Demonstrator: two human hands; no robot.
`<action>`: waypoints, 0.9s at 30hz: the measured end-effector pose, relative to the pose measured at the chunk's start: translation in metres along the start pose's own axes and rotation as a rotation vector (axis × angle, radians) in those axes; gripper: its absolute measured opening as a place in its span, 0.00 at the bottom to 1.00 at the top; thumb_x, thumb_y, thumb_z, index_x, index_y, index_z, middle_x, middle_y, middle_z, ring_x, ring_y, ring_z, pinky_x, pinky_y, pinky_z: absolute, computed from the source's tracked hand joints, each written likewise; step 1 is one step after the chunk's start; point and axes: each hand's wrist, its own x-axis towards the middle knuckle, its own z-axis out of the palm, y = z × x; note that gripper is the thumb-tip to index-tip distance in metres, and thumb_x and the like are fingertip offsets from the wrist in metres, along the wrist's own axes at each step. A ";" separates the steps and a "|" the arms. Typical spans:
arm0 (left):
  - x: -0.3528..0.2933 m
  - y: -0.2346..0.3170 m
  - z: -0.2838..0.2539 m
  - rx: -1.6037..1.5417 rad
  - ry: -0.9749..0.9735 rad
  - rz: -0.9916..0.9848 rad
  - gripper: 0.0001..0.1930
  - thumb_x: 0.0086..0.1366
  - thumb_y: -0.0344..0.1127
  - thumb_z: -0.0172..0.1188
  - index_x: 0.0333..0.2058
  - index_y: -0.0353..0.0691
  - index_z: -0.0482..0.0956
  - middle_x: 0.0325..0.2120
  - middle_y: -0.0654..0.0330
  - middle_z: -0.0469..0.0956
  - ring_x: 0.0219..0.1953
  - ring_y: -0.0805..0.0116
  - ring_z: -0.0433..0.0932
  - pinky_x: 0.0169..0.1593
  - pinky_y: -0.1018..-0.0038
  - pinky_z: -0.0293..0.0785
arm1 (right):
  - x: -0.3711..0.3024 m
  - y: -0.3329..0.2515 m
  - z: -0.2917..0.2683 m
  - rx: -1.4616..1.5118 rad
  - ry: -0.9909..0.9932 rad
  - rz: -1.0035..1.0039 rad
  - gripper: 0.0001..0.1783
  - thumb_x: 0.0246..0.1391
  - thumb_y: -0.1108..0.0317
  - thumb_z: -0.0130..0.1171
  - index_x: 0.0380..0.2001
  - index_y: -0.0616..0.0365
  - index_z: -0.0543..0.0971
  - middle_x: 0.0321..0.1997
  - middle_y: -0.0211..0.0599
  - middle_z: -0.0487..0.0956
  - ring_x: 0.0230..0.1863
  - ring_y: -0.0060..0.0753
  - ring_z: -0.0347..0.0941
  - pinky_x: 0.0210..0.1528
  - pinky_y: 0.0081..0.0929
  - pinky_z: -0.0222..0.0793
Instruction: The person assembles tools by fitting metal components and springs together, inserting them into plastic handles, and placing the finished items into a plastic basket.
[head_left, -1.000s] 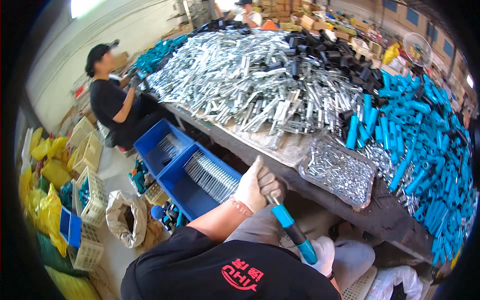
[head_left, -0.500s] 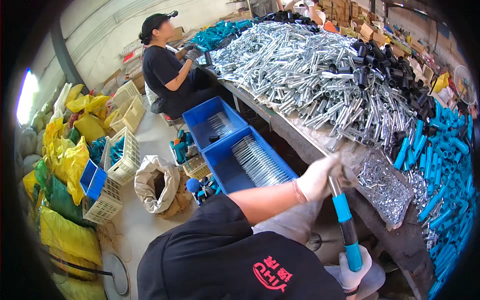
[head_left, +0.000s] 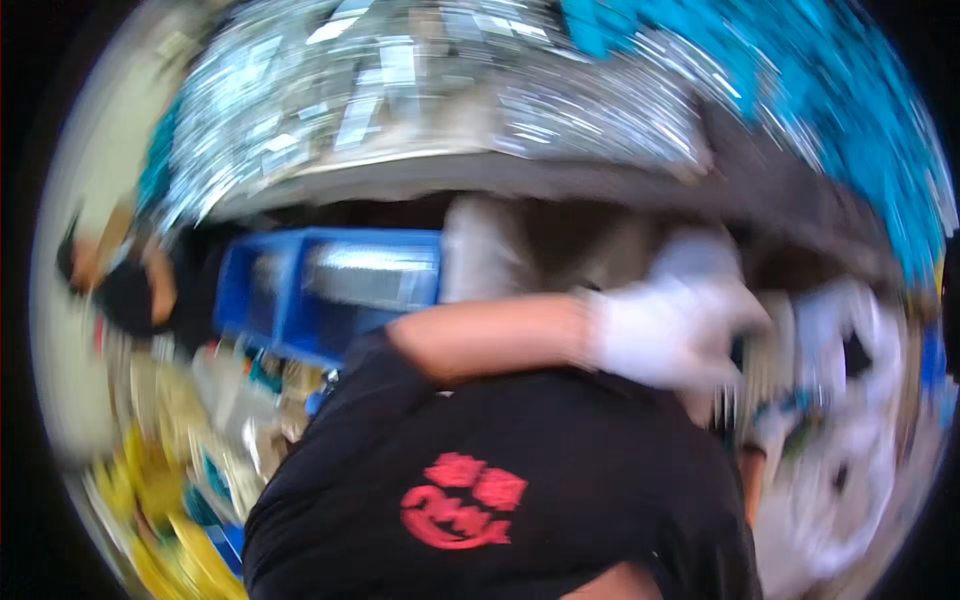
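The whole picture is smeared by motion. My left hand [head_left: 680, 330], in a white glove, reaches across the front of my body to the right. Its fingers are too blurred to show what they hold, if anything. A dark teal patch [head_left: 739, 352] shows right beside the fingertips; I cannot make out its kind. My right hand does not show; a bit of bare arm [head_left: 754, 480] appears at the right edge of my black shirt. Right of my left hand stands a whitish bag [head_left: 870, 440], with blurred teal pieces [head_left: 790, 402] near it.
Ahead runs a workbench edge [head_left: 420, 178] with heaped silvery tubes [head_left: 380, 80] and teal tubes [head_left: 830, 110] at the right. Two blue bins [head_left: 290, 290] stand before it, left of my legs. A co-worker [head_left: 135, 285] sits far left; yellow sacks [head_left: 180, 530] lie behind.
My view has swung to the right. The silver-and-teal tube held in both hands no longer shows plainly. My left hand is now beside the whitish bag; my right hand has gone out of sight.
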 end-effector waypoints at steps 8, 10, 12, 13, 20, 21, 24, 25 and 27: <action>-0.062 -0.097 0.020 -0.308 0.269 -0.307 0.25 0.71 0.32 0.49 0.64 0.30 0.62 0.60 0.49 0.70 0.55 0.63 0.75 0.59 0.71 0.71 | -0.059 0.117 -0.218 -0.630 -0.123 0.582 0.32 0.51 0.61 0.69 0.59 0.54 0.74 0.40 0.40 0.81 0.33 0.34 0.77 0.36 0.36 0.75; -0.073 -0.095 0.013 -0.235 0.256 -0.358 0.24 0.73 0.34 0.49 0.63 0.29 0.62 0.59 0.49 0.70 0.56 0.62 0.75 0.59 0.72 0.72 | -0.046 0.135 -0.216 -0.537 -0.342 0.835 0.32 0.53 0.61 0.69 0.60 0.51 0.71 0.36 0.38 0.78 0.31 0.35 0.75 0.33 0.40 0.75; -0.073 -0.093 0.013 -0.299 0.386 -0.423 0.23 0.74 0.36 0.47 0.62 0.28 0.64 0.59 0.48 0.70 0.56 0.61 0.75 0.58 0.74 0.73 | -0.034 0.154 -0.212 -0.597 -0.432 0.978 0.30 0.55 0.60 0.66 0.61 0.47 0.71 0.48 0.43 0.79 0.38 0.44 0.78 0.34 0.44 0.79; -0.072 -0.087 0.013 -0.199 0.409 -0.442 0.22 0.75 0.36 0.46 0.61 0.27 0.65 0.59 0.48 0.70 0.56 0.62 0.75 0.57 0.74 0.73 | -0.032 0.163 -0.212 -0.632 -0.455 1.046 0.30 0.56 0.60 0.66 0.61 0.46 0.70 0.50 0.42 0.78 0.36 0.44 0.79 0.33 0.45 0.79; -0.092 -0.079 -0.003 -0.050 0.610 -0.543 0.32 0.75 0.53 0.47 0.62 0.27 0.64 0.58 0.44 0.69 0.58 0.52 0.73 0.59 0.63 0.71 | -0.074 0.264 -0.167 -0.774 -1.057 1.075 0.30 0.62 0.41 0.53 0.61 0.45 0.73 0.47 0.44 0.80 0.42 0.42 0.78 0.42 0.46 0.78; -0.101 -0.086 -0.003 -0.135 0.600 -0.539 0.30 0.76 0.50 0.45 0.63 0.27 0.62 0.61 0.45 0.66 0.60 0.53 0.71 0.61 0.63 0.68 | -0.086 0.254 -0.158 -0.829 -1.241 0.909 0.33 0.62 0.38 0.49 0.62 0.45 0.72 0.50 0.44 0.80 0.48 0.43 0.77 0.51 0.46 0.74; -0.093 -0.088 0.005 -0.284 0.571 -0.528 0.28 0.77 0.46 0.43 0.64 0.28 0.60 0.63 0.46 0.63 0.64 0.53 0.65 0.65 0.59 0.62 | -0.124 0.307 -0.146 -1.099 -1.132 0.766 0.34 0.64 0.38 0.43 0.62 0.47 0.72 0.67 0.46 0.71 0.63 0.51 0.70 0.62 0.45 0.68; -0.099 -0.109 0.011 -0.280 0.586 -0.600 0.28 0.77 0.47 0.43 0.64 0.28 0.61 0.62 0.45 0.65 0.62 0.53 0.68 0.63 0.60 0.65 | -0.128 0.302 -0.129 -1.193 -1.155 0.731 0.32 0.63 0.41 0.45 0.61 0.48 0.73 0.67 0.48 0.70 0.64 0.52 0.69 0.60 0.47 0.70; -0.088 -0.102 0.014 -0.240 0.576 -0.601 0.29 0.77 0.48 0.43 0.63 0.27 0.62 0.61 0.44 0.66 0.60 0.53 0.70 0.61 0.61 0.68 | -0.119 0.248 -0.120 -1.249 -0.980 0.600 0.26 0.62 0.51 0.49 0.59 0.49 0.75 0.65 0.51 0.70 0.63 0.56 0.70 0.58 0.49 0.71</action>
